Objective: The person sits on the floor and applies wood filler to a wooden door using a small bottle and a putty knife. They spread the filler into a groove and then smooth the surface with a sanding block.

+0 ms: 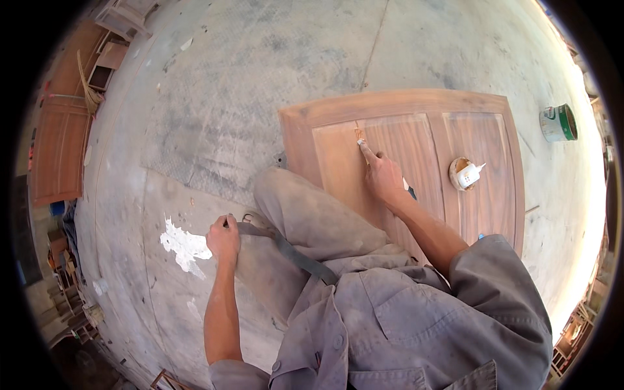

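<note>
A reddish-brown wooden panel (396,104) with recessed sections lies in front of me to the right. My right hand (385,179) rests over its left section, index finger stretched out and the other fingers curled. A small whitish bit (361,141) shows at that fingertip, touching the wood beside an orange-brown mark (358,132). Something white with a dark end (409,189) sticks out beside the palm; its kind is unclear. My left hand (223,239) is closed in a fist near my left knee, a small dark thing (226,221) showing between thumb and finger.
On the panel's right part stands a round brown container (457,174) with a white bottle (468,175) lying in it. A green-and-white bucket (558,123) stands farther right. White dried splashes (184,247) mark the floor by my left hand. Wooden doors (60,149) and a broom (90,94) line the left.
</note>
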Demonstrator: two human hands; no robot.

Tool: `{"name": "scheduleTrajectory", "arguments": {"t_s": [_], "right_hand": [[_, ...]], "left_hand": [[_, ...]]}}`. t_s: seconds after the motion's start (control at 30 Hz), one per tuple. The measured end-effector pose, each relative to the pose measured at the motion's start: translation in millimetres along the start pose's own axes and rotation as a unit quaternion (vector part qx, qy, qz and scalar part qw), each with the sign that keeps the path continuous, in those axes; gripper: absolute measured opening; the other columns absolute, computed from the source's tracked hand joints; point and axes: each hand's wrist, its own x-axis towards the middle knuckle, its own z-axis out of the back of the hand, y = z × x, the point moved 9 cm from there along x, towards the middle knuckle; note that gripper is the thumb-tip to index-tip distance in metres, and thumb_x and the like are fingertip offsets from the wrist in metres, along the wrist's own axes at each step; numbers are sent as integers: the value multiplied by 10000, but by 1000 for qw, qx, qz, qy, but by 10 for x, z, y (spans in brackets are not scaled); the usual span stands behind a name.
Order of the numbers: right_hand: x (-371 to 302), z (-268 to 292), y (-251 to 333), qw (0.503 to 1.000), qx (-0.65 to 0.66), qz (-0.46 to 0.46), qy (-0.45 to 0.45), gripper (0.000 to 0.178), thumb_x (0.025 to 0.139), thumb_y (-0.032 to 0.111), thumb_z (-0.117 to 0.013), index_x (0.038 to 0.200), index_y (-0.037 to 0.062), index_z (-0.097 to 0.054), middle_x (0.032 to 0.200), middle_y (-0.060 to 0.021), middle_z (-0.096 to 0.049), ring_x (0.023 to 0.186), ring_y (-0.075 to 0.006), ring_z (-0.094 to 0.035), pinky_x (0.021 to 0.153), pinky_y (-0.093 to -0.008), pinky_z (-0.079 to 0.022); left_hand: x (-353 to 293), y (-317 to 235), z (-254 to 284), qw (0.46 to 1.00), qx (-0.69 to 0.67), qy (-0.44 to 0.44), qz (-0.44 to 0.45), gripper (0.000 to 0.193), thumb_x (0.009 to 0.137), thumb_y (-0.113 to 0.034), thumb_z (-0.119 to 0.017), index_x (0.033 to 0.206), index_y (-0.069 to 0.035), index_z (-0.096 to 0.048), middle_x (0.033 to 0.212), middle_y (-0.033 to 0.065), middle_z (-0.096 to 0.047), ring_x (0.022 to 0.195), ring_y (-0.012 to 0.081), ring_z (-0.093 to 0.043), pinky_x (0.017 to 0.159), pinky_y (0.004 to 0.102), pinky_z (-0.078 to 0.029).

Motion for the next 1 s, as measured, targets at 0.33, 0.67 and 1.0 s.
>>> {"name": "scheduleTrajectory", "arguments": {"t_s": [0.33,0.67,1.0], "right_hand": [[105,-3,-7,1000,18,-6,-20,583,927,43,-501,1496,175,-512,1077,-255,-658,862,-446,-692,786,-527,-562],[178,8,-5,1000,12,-14,-17,600,922,44,-523,1501,199,-506,1060,-251,-660,862,-445,-692,769,-538,-554],[212,-73,-51,1000,17,-5,1,609,910,62,-544,1505,186,-499,1085,-253,-663,915,-449,-687,798,-515,-561]], "left_hand": [[1,-10,-7,1000,11,-7,-9,350,963,-360,-563,1050,-98,-779,928,188,-753,873,429,-707,821,509,-544],[27,-24,14,1000,12,1,-4,387,961,-399,-560,1077,-92,-767,957,206,-744,903,416,-704,831,492,-540],[19,42,-9,1000,10,-9,4,347,953,-359,-576,1066,-103,-780,940,203,-748,893,432,-701,840,507,-538]]}}
